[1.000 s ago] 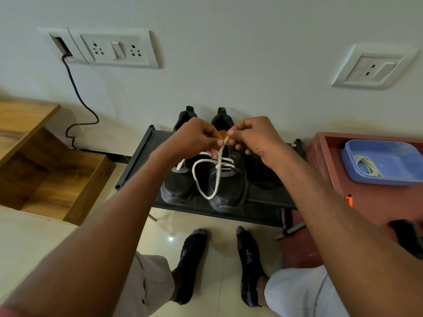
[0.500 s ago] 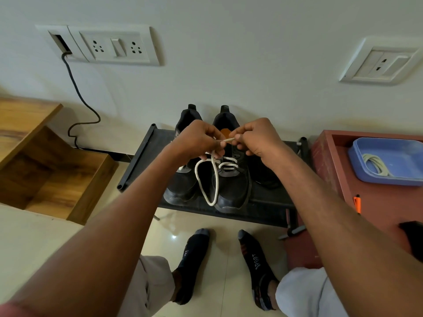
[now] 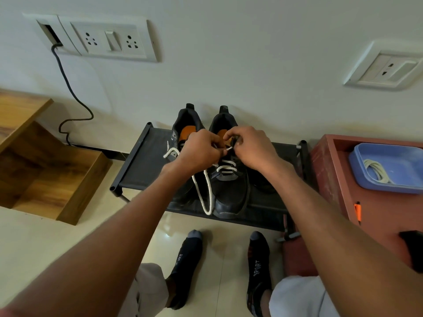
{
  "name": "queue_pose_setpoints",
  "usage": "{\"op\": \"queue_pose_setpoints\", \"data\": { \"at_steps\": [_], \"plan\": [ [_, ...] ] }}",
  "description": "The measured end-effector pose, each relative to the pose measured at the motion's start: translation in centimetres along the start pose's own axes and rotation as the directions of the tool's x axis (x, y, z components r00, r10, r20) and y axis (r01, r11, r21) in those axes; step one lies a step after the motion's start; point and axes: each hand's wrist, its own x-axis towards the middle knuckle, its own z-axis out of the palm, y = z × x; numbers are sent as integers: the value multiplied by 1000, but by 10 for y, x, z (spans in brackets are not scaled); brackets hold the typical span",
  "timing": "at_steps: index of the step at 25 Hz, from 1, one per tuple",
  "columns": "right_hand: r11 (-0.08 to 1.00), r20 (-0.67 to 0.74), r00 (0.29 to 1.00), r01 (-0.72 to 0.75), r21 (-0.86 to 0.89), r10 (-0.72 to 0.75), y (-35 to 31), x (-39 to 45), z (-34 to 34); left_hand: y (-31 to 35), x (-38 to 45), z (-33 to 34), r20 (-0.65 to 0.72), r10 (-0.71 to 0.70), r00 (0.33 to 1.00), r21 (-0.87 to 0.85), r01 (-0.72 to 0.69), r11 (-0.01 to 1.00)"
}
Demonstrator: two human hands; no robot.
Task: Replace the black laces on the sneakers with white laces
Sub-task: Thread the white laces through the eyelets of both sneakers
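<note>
White lace (image 3: 207,193) runs through the lower eyelets of the right sneaker (image 3: 230,179), crossing it in 2 visible rows, and a long loop of it hangs over the front edge of the rack (image 3: 142,165). Both black sneakers stand side by side on this low dark rack against the wall, toes toward the person. On the left sneaker (image 3: 183,131) another white lace end (image 3: 170,152) lies across its side. The left hand (image 3: 199,149) has its fingers curled, pinching the lace just above the right sneaker's tongue. The right hand (image 3: 249,147) pinches the lace tip beside it, at the upper eyelets; the 2 hands almost touch. To the right, a blue tub (image 3: 389,168) holding a coiled lace (image 3: 375,170) sits in a red crate (image 3: 332,179).
</note>
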Motion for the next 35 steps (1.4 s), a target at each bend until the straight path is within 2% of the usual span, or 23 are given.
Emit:
{"op": "queue_pose_setpoints", "data": {
  "at_steps": [2, 3, 8, 10, 14, 21, 26, 35],
  "plan": [
    [980, 26, 999, 40, -193, -35, 1, -2, 2, 2, -2, 4, -39, 54, 998, 103, -50, 993],
    [976, 34, 999, 44, -211, -38, 3, -2, 3, 3, -3, 7, -54, 77, 996, 159, -67, 985],
    [996, 16, 999, -29, -79, 31, 13, 3, -6, 14, -4, 16, -57, 32, 998, 429, -5, 903],
    [997, 16, 999, -41, -67, 43, 14, 4, -10, 18, -4, 18, -30, 10, 999, 465, 6, 886],
    [997, 18, 999, -38, -69, 39, 15, 5, -10, 20, -3, 19, -22, 0, 1000, 373, 8, 928],
    [998, 26, 998, -50, -24, 50, 16, 7, -9, 14, 0, 24, 25, -96, 995, 242, 87, 966],
    [998, 55, 997, -61, 26, 59, 18, 8, -10, 9, 7, 19, 77, -159, 984, 85, 152, 985],
    [993, 38, 995, -97, 75, 94, 20, 10, -9, 13, 10, 30, 74, -179, 981, 109, 171, 979]
  ]
}}
